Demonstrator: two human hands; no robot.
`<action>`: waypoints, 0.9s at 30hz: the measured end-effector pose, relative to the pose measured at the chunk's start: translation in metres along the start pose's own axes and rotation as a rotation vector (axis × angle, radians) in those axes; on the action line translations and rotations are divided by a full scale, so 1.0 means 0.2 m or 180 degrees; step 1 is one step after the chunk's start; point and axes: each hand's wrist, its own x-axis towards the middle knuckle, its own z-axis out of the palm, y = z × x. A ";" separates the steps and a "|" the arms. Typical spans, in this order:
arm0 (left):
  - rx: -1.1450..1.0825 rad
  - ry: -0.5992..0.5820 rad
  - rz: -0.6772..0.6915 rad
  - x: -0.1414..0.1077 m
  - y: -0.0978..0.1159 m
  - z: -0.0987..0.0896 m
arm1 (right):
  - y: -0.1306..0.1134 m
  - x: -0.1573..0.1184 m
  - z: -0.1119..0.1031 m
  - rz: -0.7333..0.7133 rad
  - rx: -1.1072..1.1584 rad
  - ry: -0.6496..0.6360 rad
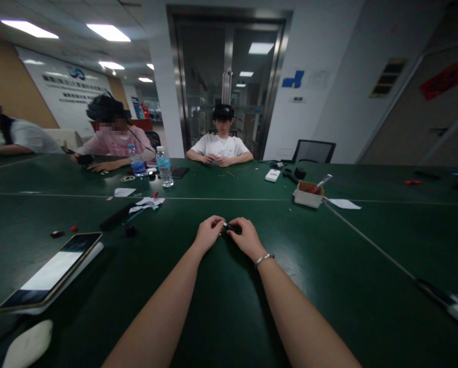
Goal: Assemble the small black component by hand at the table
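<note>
A small black object with a light, metallic-looking end (231,227) is held between my two hands, just above the green table (229,286). My right hand (246,238) pinches its black part between thumb and fingers, and a silver bracelet (264,259) circles that wrist. At the light end, my left hand (209,234) has its thumb and fingertips closed together on the tip. The object is too small to identify.
A phone (56,271) lies tilted at the left, with a white mouse-like object (28,343) below it. Farther back are paper scraps (147,204), bottles (164,167) and a small box (307,196). Several people sit across the table.
</note>
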 end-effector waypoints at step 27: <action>-0.0178 -0.0109 -0.0007 0.02 -0.06 0.01 | 0.01 0.00 0.00 0.0059 -0.0032 -0.0054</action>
